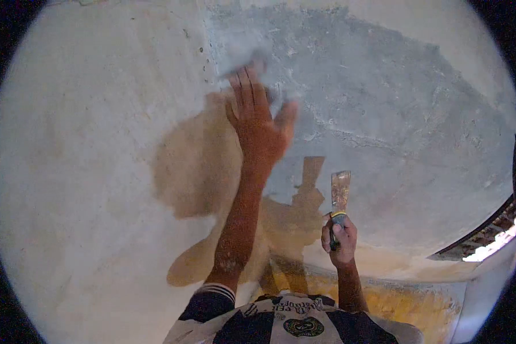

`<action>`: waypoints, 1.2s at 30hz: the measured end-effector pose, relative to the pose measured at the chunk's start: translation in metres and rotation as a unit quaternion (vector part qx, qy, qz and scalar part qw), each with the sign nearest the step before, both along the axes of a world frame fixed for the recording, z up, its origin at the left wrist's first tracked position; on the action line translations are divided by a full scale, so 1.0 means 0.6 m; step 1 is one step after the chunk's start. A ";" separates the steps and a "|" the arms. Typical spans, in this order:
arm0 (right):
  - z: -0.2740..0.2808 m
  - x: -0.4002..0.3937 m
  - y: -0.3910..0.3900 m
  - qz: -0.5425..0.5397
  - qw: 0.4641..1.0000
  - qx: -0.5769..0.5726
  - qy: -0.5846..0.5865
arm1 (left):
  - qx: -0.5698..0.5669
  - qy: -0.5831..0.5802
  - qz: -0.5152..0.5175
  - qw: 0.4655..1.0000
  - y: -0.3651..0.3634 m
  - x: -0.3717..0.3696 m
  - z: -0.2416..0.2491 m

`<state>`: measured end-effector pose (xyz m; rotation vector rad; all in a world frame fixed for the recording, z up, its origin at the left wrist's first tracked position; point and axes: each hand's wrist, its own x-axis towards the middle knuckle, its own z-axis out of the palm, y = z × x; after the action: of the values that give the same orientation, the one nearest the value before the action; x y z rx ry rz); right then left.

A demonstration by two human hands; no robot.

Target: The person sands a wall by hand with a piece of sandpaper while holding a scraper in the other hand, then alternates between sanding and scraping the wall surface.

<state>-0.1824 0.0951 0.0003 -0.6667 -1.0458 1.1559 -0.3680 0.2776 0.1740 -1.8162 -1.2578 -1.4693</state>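
My left hand (261, 123) is raised against the wall, its fingers extended and held close together and the thumb out to the side. Under the fingers, a blurred grey piece (259, 59) shows at the fingertips and beside the thumb; I cannot make out what it is. Lower and to the right, my right hand (343, 238) is wrapped round the handle of a putty knife (340, 189). The knife's stained metal blade points up, apart from the wall patch behind it.
A large rough grey patch (384, 103) covers the right of the pale wall (86, 143). Shadows of the arms and knife fall on it. Yellowish wall (407, 298) shows at the lower right, below a dark roof edge (481, 235) with bright light behind.
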 end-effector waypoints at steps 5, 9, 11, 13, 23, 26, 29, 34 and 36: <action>-0.006 0.010 0.002 -0.009 1.000 0.002 -0.013 | -0.120 -0.003 -0.088 0.989 -0.067 0.039 -0.144; 0.004 0.007 -0.004 -0.003 1.000 -0.006 -0.002 | -0.076 -0.012 -0.076 0.994 -0.044 0.025 -0.061; 0.011 0.002 -0.009 -0.003 1.000 -0.009 0.009 | 0.029 0.011 -0.010 0.999 0.013 0.003 -0.004; 0.006 0.004 -0.010 0.000 1.000 -0.004 -0.001 | 0.041 -0.035 -0.016 0.998 0.024 0.005 0.072; -0.006 0.004 -0.005 -0.018 1.000 -0.006 0.005 | 0.016 0.012 -0.026 0.999 -0.031 0.060 0.047; -0.001 0.008 -0.009 -0.025 1.000 -0.012 0.011 | 0.109 -0.018 -0.041 0.993 0.026 0.042 0.139; -0.010 0.010 -0.009 -0.026 0.999 -0.016 0.014 | 0.062 -0.010 -0.086 0.994 -0.012 0.063 0.116; -0.011 0.015 -0.009 -0.040 0.999 -0.008 -0.002 | 0.124 0.020 -0.030 0.992 0.033 0.021 0.132; -0.012 0.023 -0.018 -0.045 0.999 -0.009 0.003 | 0.168 -0.012 -0.022 0.985 0.063 0.011 0.175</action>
<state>-0.1685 0.0844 -0.0069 -0.7182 -0.9913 1.0890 -0.3614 0.3152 0.2791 -1.6134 -0.9167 -1.6205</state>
